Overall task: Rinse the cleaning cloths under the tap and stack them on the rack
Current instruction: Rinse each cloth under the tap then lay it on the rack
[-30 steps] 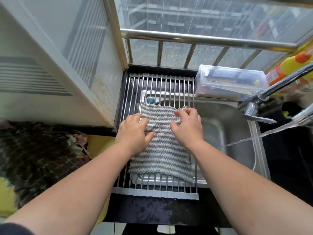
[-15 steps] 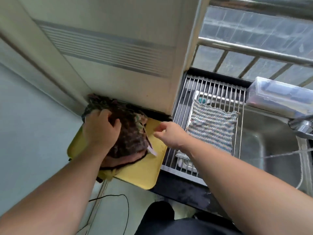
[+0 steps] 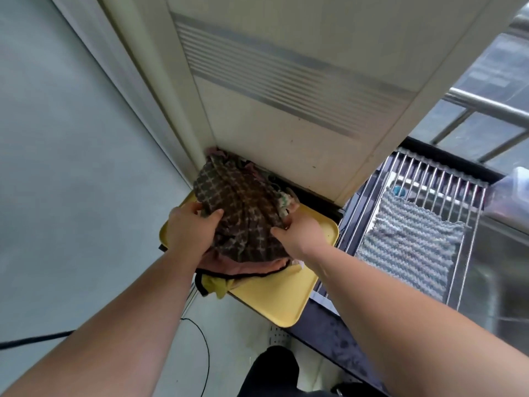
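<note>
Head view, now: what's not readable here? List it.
Tap: outside the head view, past the right edge.
Pile under the brown checked cloth: it covers the pile on the yellow plastic tray; only pink and yellow edges show, count unknown.
Clear plastic box: cut by the right edge, blurred.
Right hand: fingertips tucked under cloth folds.

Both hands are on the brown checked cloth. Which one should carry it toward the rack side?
Right, probably. The right hand grips the brown checked cloth at its edge nearest the steel wire rack; the left hand holds the far edge and would have to reach across.
</note>
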